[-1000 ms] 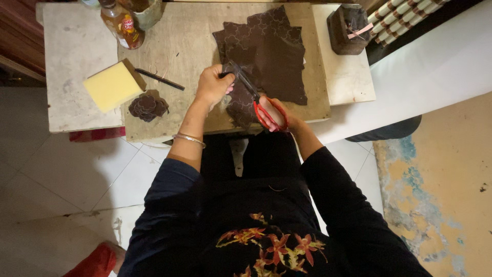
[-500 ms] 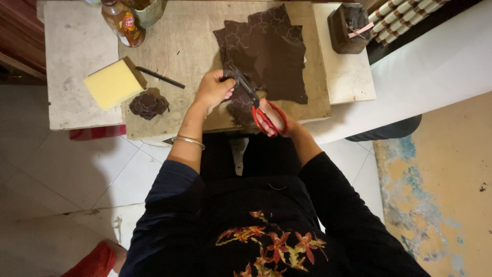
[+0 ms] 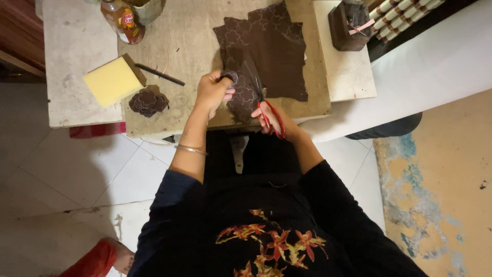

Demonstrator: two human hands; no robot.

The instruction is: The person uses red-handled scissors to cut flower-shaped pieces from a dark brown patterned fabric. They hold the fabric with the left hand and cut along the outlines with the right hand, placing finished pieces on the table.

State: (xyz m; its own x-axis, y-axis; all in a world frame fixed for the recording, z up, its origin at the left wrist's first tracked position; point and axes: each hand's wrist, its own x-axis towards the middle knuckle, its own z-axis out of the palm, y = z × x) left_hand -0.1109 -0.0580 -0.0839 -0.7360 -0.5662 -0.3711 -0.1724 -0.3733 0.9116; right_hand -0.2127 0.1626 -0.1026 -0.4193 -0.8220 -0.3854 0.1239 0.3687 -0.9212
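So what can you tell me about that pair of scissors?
The scissors have red loop handles and dark, slim blades that look like metal. The right hand holds the handles; the blades point away from the person, over the dark brown patterned cloth lying on the wooden board. Whether the blades are apart or closed is hard to tell. The left hand grips the cloth edge beside them.

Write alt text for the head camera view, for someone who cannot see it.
Seen from above, a person's right hand works red-handled scissors into brown patterned fabric while the left hand grips its edge. A yellow sponge and a pile of cut brown pieces lie on the worn table.
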